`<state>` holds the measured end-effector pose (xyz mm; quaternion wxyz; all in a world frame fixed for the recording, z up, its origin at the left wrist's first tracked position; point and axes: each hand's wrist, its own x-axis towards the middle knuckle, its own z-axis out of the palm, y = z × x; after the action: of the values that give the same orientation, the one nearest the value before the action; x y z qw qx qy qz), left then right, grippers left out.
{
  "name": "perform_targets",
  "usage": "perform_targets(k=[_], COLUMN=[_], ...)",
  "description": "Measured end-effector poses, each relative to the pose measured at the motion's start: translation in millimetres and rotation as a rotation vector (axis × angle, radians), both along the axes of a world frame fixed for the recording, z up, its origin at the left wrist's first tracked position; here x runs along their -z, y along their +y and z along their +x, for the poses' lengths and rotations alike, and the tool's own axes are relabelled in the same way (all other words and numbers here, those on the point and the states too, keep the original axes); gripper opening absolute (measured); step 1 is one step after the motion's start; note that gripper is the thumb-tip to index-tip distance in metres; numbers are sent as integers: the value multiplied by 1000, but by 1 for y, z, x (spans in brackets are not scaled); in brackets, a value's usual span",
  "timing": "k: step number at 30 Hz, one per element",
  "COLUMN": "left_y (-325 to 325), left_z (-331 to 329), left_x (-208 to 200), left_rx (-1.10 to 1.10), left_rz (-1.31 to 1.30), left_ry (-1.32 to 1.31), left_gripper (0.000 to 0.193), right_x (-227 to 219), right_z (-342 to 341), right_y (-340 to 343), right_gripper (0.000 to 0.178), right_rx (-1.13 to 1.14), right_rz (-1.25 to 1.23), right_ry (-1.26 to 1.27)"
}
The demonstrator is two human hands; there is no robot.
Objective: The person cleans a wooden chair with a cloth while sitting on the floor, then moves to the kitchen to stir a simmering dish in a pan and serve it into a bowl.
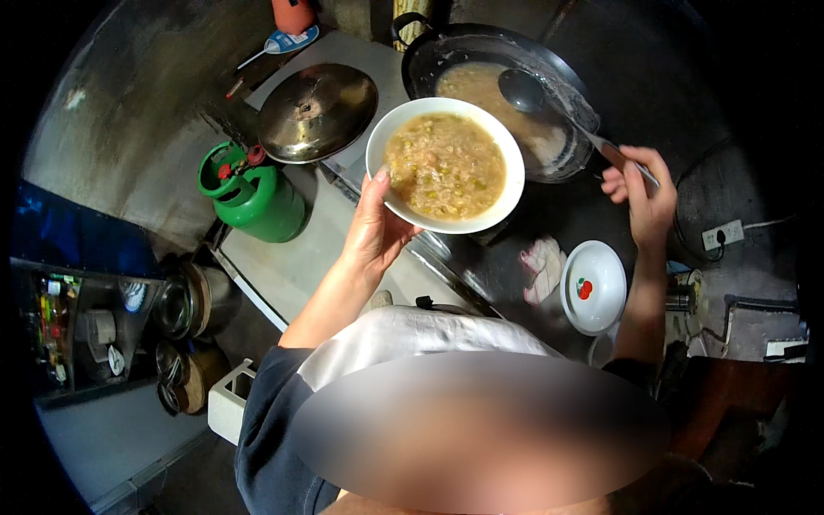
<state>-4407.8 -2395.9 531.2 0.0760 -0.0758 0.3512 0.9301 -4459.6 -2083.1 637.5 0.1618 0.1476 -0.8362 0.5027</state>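
My left hand [375, 225] grips the rim and side of a white bowl [375, 163], its thumb on the near left edge. Thick porridge [446, 166] with green bits fills the bowl. My right hand [641, 190] is closed round the brown handle of a ladle [521, 90]. The dark round head of the ladle is over the wok [468, 39], at the right of the bowl. More pale porridge [472, 83] lies in the wok, and a whitish film coats its right inner wall.
A metal lid [318, 112] lies on the counter left of the bowl, near a green gas cylinder [262, 202]. At the right are a white dish [594, 300] with a red pattern, a crumpled cloth [542, 270] and a wall socket [723, 236] with a plug.
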Motion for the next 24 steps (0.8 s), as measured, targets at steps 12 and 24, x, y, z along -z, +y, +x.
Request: perform_targets(k=[12, 24], left_y=[-3, -4], left_z=[-3, -3], left_x=[8, 6], left_rx=[18, 34], left_rz=[107, 124], left_ry=[7, 19], left_gripper=[57, 56], right_x=[72, 26], right_z=[-100, -78], right_y=[-13, 8], right_gripper=[31, 31], right_rx=[28, 52], right_rz=[-653, -784], right_ry=[-492, -490])
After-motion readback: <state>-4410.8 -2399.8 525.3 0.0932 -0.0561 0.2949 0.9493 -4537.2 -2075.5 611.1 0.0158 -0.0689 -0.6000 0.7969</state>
